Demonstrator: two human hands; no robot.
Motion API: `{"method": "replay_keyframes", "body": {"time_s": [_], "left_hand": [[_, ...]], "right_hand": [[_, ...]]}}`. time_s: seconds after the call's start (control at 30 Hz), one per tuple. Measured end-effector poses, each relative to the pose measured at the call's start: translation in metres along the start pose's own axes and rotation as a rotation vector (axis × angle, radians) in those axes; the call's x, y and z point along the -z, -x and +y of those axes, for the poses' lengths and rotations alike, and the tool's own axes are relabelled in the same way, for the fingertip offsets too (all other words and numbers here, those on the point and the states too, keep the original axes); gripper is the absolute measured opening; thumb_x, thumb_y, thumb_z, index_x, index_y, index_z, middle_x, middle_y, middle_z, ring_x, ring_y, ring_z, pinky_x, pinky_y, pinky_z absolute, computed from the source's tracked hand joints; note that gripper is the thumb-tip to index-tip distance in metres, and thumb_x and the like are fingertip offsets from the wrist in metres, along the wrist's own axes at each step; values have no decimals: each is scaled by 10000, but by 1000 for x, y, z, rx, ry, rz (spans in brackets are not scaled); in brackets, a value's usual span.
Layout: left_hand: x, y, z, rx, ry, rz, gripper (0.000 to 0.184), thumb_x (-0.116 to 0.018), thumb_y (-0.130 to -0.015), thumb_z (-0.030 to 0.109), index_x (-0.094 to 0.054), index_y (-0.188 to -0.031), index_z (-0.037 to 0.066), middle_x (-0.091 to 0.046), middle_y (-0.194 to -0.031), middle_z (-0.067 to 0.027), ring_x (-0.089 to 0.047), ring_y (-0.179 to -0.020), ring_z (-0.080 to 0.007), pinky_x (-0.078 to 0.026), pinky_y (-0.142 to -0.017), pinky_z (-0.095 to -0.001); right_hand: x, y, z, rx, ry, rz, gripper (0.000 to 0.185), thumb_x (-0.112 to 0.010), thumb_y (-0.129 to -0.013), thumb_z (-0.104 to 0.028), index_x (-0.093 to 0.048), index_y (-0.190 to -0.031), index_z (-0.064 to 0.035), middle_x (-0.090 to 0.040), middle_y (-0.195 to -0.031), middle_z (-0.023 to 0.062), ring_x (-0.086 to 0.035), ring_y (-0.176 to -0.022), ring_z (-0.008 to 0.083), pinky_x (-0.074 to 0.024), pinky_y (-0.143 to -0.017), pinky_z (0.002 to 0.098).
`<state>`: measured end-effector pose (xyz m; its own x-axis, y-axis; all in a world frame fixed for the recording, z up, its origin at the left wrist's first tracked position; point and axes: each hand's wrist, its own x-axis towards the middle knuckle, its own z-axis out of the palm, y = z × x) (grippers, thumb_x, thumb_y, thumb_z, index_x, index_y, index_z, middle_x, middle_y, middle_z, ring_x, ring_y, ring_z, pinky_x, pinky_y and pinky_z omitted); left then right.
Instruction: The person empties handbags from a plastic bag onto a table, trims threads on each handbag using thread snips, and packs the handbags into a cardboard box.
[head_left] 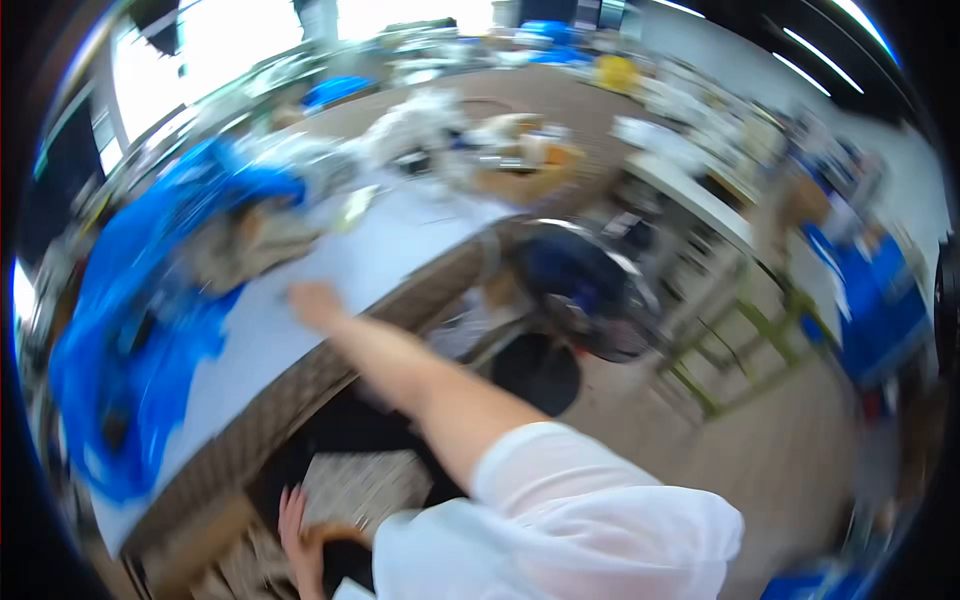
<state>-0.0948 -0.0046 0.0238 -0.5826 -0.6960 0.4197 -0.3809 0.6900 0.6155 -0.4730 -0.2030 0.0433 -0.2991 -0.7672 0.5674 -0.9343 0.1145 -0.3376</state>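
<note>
My right hand [316, 305] reaches across to the white-topped table [375, 255], low over its surface. Motion smears its fingers, so I cannot tell whether they hold anything. Just beyond it lies a heap of beige material [255, 240], partly on a crumpled blue plastic bag [150, 310]. At the bottom, my left hand [295, 525] has its fingers stretched upward and apart, with nothing visible in them. It is beside a greyish patterned piece [365, 485] that looks like fabric or card, below the table's edge. A brown curved edge shows near that hand.
Clear plastic wrapping [415, 125] and an open cardboard box [525, 175] sit farther along the table. A round fan-like object [585, 285] stands off its right side, near a green metal frame [740, 350]. Blue bags [880, 300] are at the far right.
</note>
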Motion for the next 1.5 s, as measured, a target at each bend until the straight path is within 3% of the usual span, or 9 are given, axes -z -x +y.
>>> {"method": "replay_keyframes", "body": {"time_s": [0.2,0.27,0.37,0.5,0.83,0.97,1.1,1.17,1.5], "left_hand": [[-25,1,1,-8,353,327,264,-734,-730,18,-695,-984,77,-674,-1120,-117,-613,-1105,-300,-466,-960,-413],[3,7,16,-2,263,449,303,-759,-711,33,-704,-1001,102,-682,-1057,-75,-629,-996,-254,-492,-860,-342],[25,30,-3,190,397,507,205,-720,-786,64,-681,-987,79,-676,-989,-63,-633,-913,-194,-483,-794,-287],[71,73,-44,531,475,1106,201,-646,-909,157,-654,-1029,-5,-678,-987,-20,-586,-880,-83,-482,-795,-266],[131,125,-195,687,479,2022,377,-605,-932,329,-544,-1095,-6,-658,-959,-102,-630,-842,-204,-532,-681,-346],[46,145,-292,1130,1238,1217,339,-519,-959,322,-537,-1065,0,-671,-853,-161,-640,-636,-251,-534,-570,-350],[-10,43,-209,1059,930,1068,170,-528,-951,208,-590,-1008,61,-615,-885,-94,-627,-790,-235,-517,-648,-343],[-11,9,-172,647,-7,565,169,-567,-929,140,-580,-1063,38,-595,-949,-119,-607,-855,-245,-517,-720,-337],[60,36,-295,1106,-512,857,449,-649,-833,114,-498,-1253,71,-499,-1225,-182,-475,-1160,-365,-414,-978,-447]], "right_hand": [[7,4,48,396,155,-53,256,-517,-893,-263,-674,-968,-76,-672,-843,167,-643,-807,361,-503,-704,473],[27,-5,8,17,106,-218,322,-537,-888,-265,-641,-1122,-70,-674,-1050,177,-634,-963,349,-488,-801,457],[41,-3,8,212,96,-157,246,-553,-916,-243,-591,-1056,-43,-668,-950,200,-628,-894,393,-474,-727,468],[27,-3,17,256,24,-138,257,-545,-935,-269,-581,-1057,-46,-656,-977,209,-620,-902,400,-471,-741,468],[30,-12,26,110,202,-331,347,-496,-975,-337,-560,-1148,-43,-657,-1019,195,-628,-960,368,-482,-803,426],[39,-2,20,51,177,-304,313,-503,-975,-321,-544,-1103,-38,-643,-926,206,-627,-849,375,-471,-724,440],[35,-6,-1,86,111,-312,271,-523,-971,-282,-534,-1039,-20,-615,-833,200,-584,-714,353,-450,-643,425],[31,-11,-1,98,88,-337,256,-531,-969,-265,-532,-1015,-13,-603,-801,196,-563,-667,342,-442,-616,417],[-6,-60,-7,227,-413,-377,184,-561,-962,-141,-509,-858,2,-433,-689,4,-366,-608,117,-337,-551,261]]}}
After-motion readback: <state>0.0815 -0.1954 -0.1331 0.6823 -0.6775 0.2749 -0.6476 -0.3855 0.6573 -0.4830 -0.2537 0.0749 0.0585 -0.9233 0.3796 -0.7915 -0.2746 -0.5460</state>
